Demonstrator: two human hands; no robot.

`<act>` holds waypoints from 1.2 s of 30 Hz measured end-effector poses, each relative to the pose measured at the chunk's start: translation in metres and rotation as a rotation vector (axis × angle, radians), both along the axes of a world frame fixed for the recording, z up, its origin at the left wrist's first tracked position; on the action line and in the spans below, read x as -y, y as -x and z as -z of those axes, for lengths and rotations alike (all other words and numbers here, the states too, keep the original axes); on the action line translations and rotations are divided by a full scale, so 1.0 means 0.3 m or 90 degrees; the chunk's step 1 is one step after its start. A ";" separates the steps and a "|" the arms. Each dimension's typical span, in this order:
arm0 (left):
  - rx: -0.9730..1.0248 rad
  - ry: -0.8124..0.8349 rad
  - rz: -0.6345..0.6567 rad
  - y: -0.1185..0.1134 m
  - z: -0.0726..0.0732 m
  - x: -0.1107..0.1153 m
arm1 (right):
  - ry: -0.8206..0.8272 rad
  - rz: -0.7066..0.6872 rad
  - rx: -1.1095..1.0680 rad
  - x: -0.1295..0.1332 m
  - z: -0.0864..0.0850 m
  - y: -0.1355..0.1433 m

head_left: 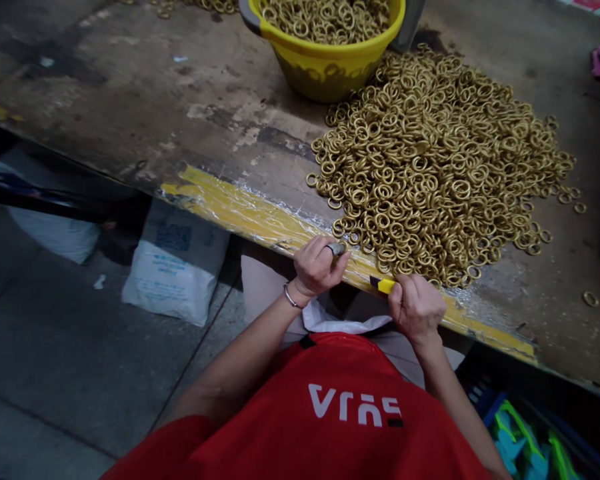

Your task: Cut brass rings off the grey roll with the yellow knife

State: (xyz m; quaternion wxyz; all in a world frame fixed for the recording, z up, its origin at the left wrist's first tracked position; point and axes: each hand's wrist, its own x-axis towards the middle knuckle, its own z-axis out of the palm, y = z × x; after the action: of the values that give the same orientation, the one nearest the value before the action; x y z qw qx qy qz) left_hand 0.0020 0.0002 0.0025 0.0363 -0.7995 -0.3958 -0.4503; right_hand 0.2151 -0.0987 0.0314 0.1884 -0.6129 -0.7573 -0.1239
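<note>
My right hand is closed around a yellow utility knife, whose dark tip points left toward my other hand. It is at the table's front edge, just below a big pile of brass-coloured rings. To its left, my left hand has its fingers curled in at the same edge. A dark band and a small greyish piece show at its fingertips; what it grips I cannot make out. A bracelet circles the left wrist. The two hands are apart.
A yellow basin full of similar rings stands behind the pile. Yellow tape covers the front edge of the worn table. White sacks sit on the floor at left; bright blue-green items lie below right.
</note>
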 end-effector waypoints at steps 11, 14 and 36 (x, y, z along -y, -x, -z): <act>0.003 0.001 0.002 -0.001 0.009 -0.001 | -0.017 0.002 0.001 -0.007 -0.012 0.008; 0.008 -0.006 0.005 -0.002 0.010 -0.003 | -0.015 0.004 0.005 -0.007 -0.009 0.007; 0.001 -0.001 0.000 0.000 0.019 -0.002 | -0.007 0.005 -0.007 -0.005 -0.004 0.004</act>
State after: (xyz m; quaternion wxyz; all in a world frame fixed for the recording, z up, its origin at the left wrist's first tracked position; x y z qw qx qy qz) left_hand 0.0021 0.0007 -0.0031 0.0366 -0.7991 -0.3956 -0.4512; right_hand 0.2138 -0.0973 0.0325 0.1953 -0.6156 -0.7532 -0.1251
